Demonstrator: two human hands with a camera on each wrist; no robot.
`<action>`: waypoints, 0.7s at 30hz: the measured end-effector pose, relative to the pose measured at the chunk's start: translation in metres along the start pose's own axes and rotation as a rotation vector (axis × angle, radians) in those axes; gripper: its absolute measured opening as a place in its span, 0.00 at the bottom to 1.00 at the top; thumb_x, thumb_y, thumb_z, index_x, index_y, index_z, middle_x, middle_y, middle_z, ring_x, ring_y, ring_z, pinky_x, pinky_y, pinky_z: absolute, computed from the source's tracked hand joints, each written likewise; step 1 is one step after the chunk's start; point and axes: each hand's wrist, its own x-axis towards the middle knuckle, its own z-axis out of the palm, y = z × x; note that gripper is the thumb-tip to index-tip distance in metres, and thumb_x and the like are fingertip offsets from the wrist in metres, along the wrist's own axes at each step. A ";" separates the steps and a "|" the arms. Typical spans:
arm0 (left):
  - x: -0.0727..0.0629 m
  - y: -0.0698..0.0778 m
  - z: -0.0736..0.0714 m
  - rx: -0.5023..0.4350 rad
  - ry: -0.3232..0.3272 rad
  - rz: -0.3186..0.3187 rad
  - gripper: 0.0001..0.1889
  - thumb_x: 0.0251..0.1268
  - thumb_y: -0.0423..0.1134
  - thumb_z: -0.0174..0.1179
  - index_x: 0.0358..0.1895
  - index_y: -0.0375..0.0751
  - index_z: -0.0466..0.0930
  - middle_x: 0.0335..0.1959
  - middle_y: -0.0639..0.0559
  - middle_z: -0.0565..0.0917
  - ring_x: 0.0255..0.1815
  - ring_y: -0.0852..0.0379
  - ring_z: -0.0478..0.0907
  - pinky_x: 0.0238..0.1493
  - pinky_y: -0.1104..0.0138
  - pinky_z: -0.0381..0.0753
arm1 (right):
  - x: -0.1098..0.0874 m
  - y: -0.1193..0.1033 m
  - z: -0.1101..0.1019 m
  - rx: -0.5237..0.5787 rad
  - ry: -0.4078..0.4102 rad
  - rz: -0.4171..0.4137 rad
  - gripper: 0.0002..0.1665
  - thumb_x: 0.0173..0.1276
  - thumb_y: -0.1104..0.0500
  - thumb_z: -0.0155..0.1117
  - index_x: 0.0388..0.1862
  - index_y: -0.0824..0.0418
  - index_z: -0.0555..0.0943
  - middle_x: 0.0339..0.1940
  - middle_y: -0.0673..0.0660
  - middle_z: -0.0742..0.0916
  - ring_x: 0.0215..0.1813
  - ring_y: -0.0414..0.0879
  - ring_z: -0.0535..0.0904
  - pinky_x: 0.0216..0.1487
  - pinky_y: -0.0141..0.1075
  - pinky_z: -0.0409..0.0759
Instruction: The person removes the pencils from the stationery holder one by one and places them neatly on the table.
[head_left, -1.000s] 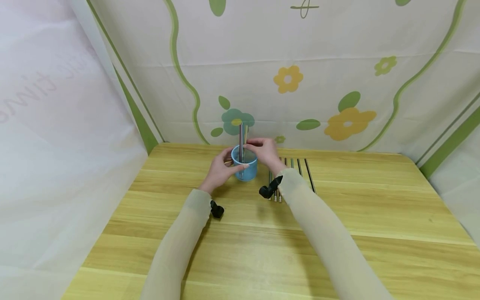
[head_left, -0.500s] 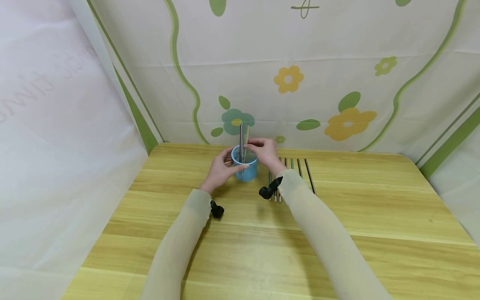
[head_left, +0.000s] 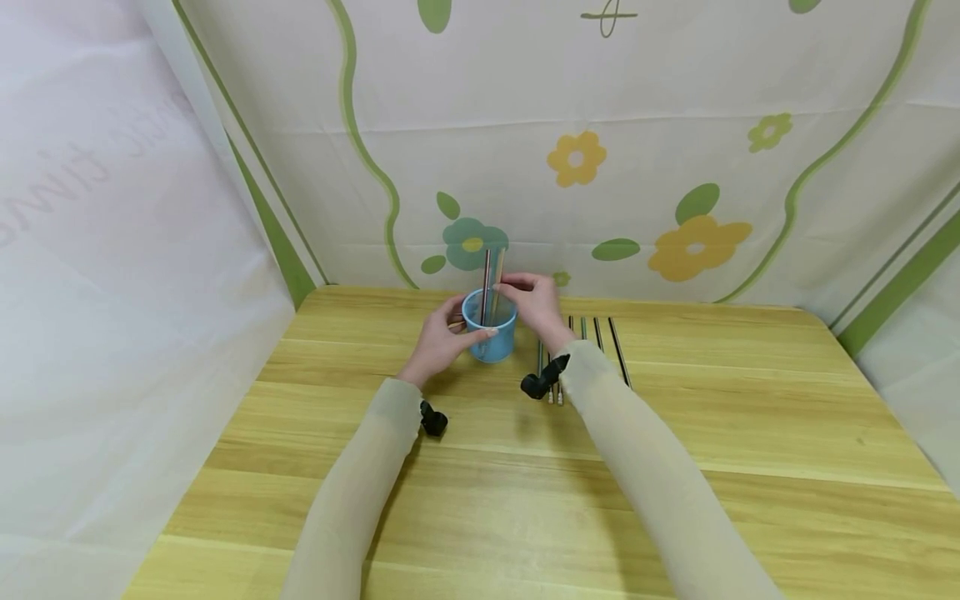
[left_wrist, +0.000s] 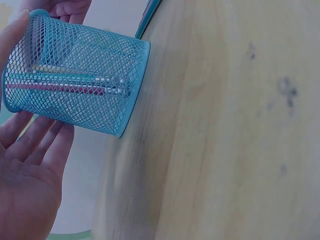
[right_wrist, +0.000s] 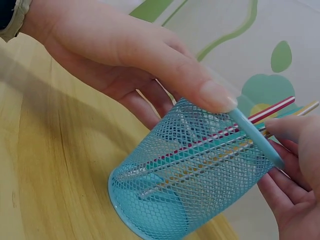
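Note:
A light blue mesh pencil cup (head_left: pixel 493 348) stands on the table toward its back edge. My left hand (head_left: pixel 437 343) grips its side, thumb at the front near the rim and fingers curled behind. Inside the cup lean a red pencil (right_wrist: pixel 274 109), a teal pencil (left_wrist: pixel 56 76) and a yellow pencil (right_wrist: pixel 309 108), their metal-tipped lower ends near the bottom. Over the cup's right rim, my right hand (head_left: pixel 536 303) pinches the yellow pencil between thumb and index finger. The other fingers of that hand are partly hidden behind the cup in the right wrist view.
Several dark pencils lie side by side right of the cup, among them a black pencil (head_left: pixel 619 352) and a green pencil (head_left: pixel 583 328); the right forearm covers part of the row. A patterned cloth (head_left: pixel 517 158) hangs behind the wooden table (head_left: pixel 480 508).
My right hand has shifted slightly right with the yellow pencil. The pencils' upper ends in the cup now lean more to the right. My left hand stays where it was.

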 end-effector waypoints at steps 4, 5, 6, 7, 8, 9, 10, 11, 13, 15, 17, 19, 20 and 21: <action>0.001 0.000 0.000 -0.019 -0.002 0.013 0.41 0.58 0.44 0.78 0.72 0.38 0.69 0.62 0.39 0.79 0.61 0.40 0.76 0.64 0.47 0.74 | 0.001 -0.001 -0.002 -0.008 0.023 -0.009 0.18 0.69 0.52 0.73 0.55 0.58 0.88 0.52 0.53 0.87 0.55 0.48 0.81 0.56 0.42 0.81; 0.002 -0.001 0.000 -0.019 -0.003 0.013 0.41 0.58 0.44 0.78 0.72 0.37 0.69 0.62 0.38 0.78 0.61 0.39 0.76 0.65 0.47 0.74 | 0.001 -0.002 -0.002 -0.011 0.026 -0.008 0.18 0.69 0.52 0.73 0.55 0.58 0.88 0.52 0.53 0.87 0.55 0.47 0.81 0.55 0.42 0.81; 0.002 -0.001 0.000 -0.014 -0.002 0.013 0.41 0.58 0.45 0.78 0.72 0.38 0.69 0.62 0.39 0.79 0.61 0.41 0.76 0.64 0.48 0.75 | 0.001 -0.003 -0.002 -0.011 0.030 -0.007 0.18 0.69 0.53 0.73 0.55 0.58 0.88 0.52 0.53 0.87 0.55 0.47 0.81 0.55 0.42 0.81; 0.002 -0.001 0.000 -0.009 -0.002 0.010 0.40 0.58 0.45 0.78 0.72 0.39 0.69 0.61 0.40 0.79 0.61 0.42 0.77 0.64 0.49 0.75 | 0.001 -0.003 -0.003 -0.009 0.032 -0.006 0.18 0.69 0.53 0.74 0.55 0.59 0.88 0.52 0.53 0.87 0.55 0.47 0.81 0.55 0.42 0.81; 0.002 -0.002 0.000 -0.002 -0.001 0.006 0.40 0.57 0.45 0.78 0.72 0.39 0.69 0.61 0.42 0.79 0.60 0.43 0.77 0.64 0.51 0.76 | 0.001 -0.004 -0.003 -0.009 0.034 -0.004 0.18 0.69 0.53 0.74 0.55 0.59 0.88 0.52 0.53 0.87 0.55 0.48 0.81 0.55 0.43 0.81; 0.002 -0.003 0.000 0.005 0.000 0.003 0.40 0.57 0.45 0.78 0.72 0.40 0.70 0.61 0.43 0.79 0.60 0.45 0.77 0.64 0.52 0.76 | 0.001 -0.005 -0.003 -0.006 0.034 -0.001 0.18 0.69 0.53 0.74 0.55 0.59 0.88 0.52 0.53 0.87 0.55 0.48 0.81 0.55 0.42 0.81; 0.002 -0.003 0.000 0.011 0.002 0.000 0.40 0.57 0.46 0.78 0.71 0.40 0.70 0.61 0.44 0.79 0.60 0.46 0.77 0.63 0.53 0.76 | 0.001 -0.005 -0.004 -0.001 0.034 0.003 0.18 0.69 0.53 0.74 0.55 0.59 0.88 0.52 0.53 0.87 0.55 0.48 0.81 0.55 0.42 0.80; 0.003 -0.004 0.000 0.017 0.002 0.000 0.40 0.57 0.47 0.78 0.71 0.40 0.70 0.60 0.45 0.80 0.59 0.47 0.78 0.63 0.54 0.77 | 0.001 -0.006 -0.004 0.002 0.035 0.005 0.19 0.69 0.54 0.74 0.55 0.59 0.87 0.52 0.53 0.87 0.55 0.48 0.81 0.55 0.42 0.80; 0.003 -0.004 0.000 0.021 0.003 0.002 0.40 0.57 0.48 0.78 0.71 0.40 0.71 0.60 0.46 0.80 0.59 0.48 0.78 0.63 0.54 0.77 | 0.000 -0.007 -0.005 0.012 0.035 0.008 0.19 0.69 0.54 0.74 0.56 0.60 0.87 0.52 0.53 0.87 0.55 0.48 0.81 0.55 0.41 0.81; 0.003 -0.005 0.000 0.022 0.004 0.003 0.40 0.57 0.49 0.78 0.71 0.40 0.71 0.59 0.47 0.80 0.58 0.49 0.78 0.62 0.55 0.77 | -0.001 -0.009 -0.006 0.023 0.035 0.005 0.20 0.69 0.55 0.74 0.56 0.62 0.86 0.52 0.54 0.88 0.55 0.48 0.82 0.55 0.41 0.81; 0.003 -0.005 0.000 0.020 0.004 0.003 0.40 0.56 0.50 0.78 0.71 0.40 0.71 0.59 0.47 0.80 0.58 0.49 0.78 0.62 0.55 0.78 | -0.002 -0.010 -0.006 0.034 0.035 -0.003 0.20 0.69 0.56 0.73 0.57 0.64 0.86 0.52 0.55 0.88 0.54 0.49 0.82 0.55 0.41 0.82; 0.003 -0.004 0.000 0.019 0.003 0.000 0.41 0.56 0.50 0.78 0.71 0.41 0.71 0.59 0.47 0.80 0.58 0.50 0.78 0.62 0.55 0.78 | -0.002 -0.012 -0.007 0.047 0.032 -0.011 0.20 0.69 0.57 0.73 0.57 0.64 0.86 0.52 0.56 0.88 0.54 0.49 0.82 0.55 0.41 0.82; 0.003 -0.004 0.000 0.019 0.003 -0.001 0.41 0.56 0.50 0.78 0.71 0.41 0.71 0.59 0.47 0.80 0.58 0.50 0.78 0.62 0.55 0.77 | -0.002 -0.013 -0.007 0.057 0.030 -0.015 0.20 0.69 0.57 0.73 0.57 0.64 0.86 0.51 0.56 0.88 0.53 0.49 0.82 0.55 0.41 0.82; 0.003 -0.003 0.000 0.018 0.004 -0.003 0.40 0.56 0.50 0.78 0.71 0.41 0.71 0.59 0.48 0.80 0.58 0.50 0.78 0.62 0.56 0.77 | -0.002 -0.013 -0.008 0.068 0.029 -0.017 0.19 0.69 0.57 0.73 0.56 0.64 0.86 0.51 0.56 0.88 0.53 0.49 0.83 0.55 0.41 0.82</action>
